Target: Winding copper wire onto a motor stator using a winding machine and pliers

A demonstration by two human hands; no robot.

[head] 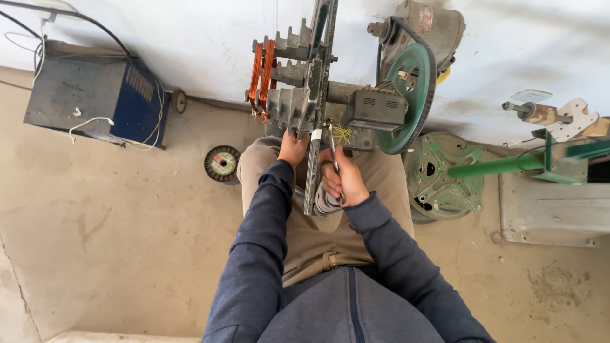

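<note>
The scissors (pixel 333 159) sit in the right hand (pixel 343 183), which is clenched around the handles low over the lap; the blades run up and away from the person, tilted slightly left, so the long axis points from the fist toward the machine ahead. The tips lie just below a small tuft of yellowish thread ends (pixel 344 133), which hangs at the front of the winding machine (pixel 318 105). The right hand is the nearer one to that tuft; whether the blades are parted cannot be told.

A long metal bar (pixel 312 168) stands between the two hands, running from the lap up into the machine, close beside the scissors on their left. The left hand (pixel 292 149) reaches further forward, its fingers curled onto the lower edge of the stepped grey metal former (pixel 286 105), touching it.

Beyond, two loops of copper wire (pixel 262 73) sit on the steps of the former at its left end. To the right of the thread tuft a green pulley wheel (pixel 410 95) stands on edge, near the blade tips. On the floor lie a wire spool (pixel 222 164) to the left and a green flat disc (pixel 445 174) to the right; a blue box (pixel 95 95) stands well apart at far left, against the wall.
</note>
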